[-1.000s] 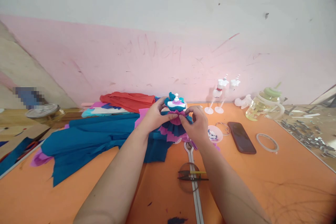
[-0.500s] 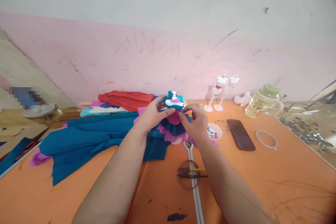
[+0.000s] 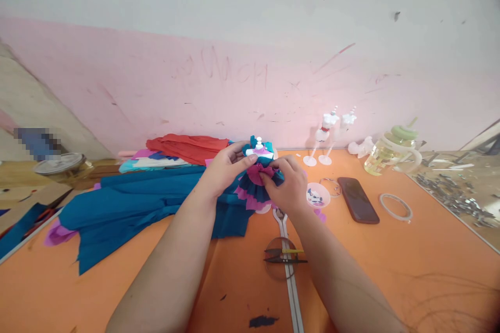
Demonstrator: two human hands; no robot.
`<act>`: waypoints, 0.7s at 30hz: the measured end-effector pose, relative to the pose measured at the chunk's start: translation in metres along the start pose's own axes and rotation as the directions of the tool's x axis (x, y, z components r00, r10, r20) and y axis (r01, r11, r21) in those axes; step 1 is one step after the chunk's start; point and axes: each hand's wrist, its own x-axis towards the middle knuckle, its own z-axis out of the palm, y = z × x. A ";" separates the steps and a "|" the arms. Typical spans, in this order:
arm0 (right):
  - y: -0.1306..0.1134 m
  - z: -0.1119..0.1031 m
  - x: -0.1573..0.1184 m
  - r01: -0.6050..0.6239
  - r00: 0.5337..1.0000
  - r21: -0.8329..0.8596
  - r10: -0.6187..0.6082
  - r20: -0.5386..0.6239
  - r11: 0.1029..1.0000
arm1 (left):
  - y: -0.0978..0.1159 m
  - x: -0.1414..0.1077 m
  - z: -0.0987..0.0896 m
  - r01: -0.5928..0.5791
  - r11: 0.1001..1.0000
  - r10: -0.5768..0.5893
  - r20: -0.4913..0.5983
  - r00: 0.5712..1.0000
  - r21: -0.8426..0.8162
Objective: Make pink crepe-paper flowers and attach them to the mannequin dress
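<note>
A small white mannequin wears a ruffled teal and purple paper dress and stands between my hands. My left hand is closed round its left side, the thumb on the white chest. My right hand pinches the dress at the waist, on the right, with thumb and forefinger beside a magenta ruffle. Part of the skirt is hidden behind my right hand. Long teal crepe paper lies to the left, with purple paper under it.
Black thread snips lie across a clear disc and a grey zipper-like strip. To the right are a phone, a tape ring, two bare mannequins and a jug. Red paper lies by the wall.
My left thumb has moved up onto the mannequin's chest. My right fingers have shifted slightly down and left along the waist, and the magenta ruffle shows more.
</note>
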 end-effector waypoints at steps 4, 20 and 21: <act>0.011 0.004 -0.008 0.194 0.981 -0.076 -0.191 0.040 0.978 | 0.003 -0.002 0.000 0.005 1.000 -0.005 -0.032 0.999 -0.008; 0.008 0.006 -0.008 0.128 0.987 0.042 -0.123 -0.101 0.991 | 0.001 -0.002 -0.003 0.021 0.998 -0.019 0.037 0.999 -0.065; 0.007 0.006 -0.006 0.106 0.990 0.079 -0.098 -0.103 0.991 | -0.001 -0.001 -0.003 0.047 0.996 -0.041 0.073 0.996 -0.070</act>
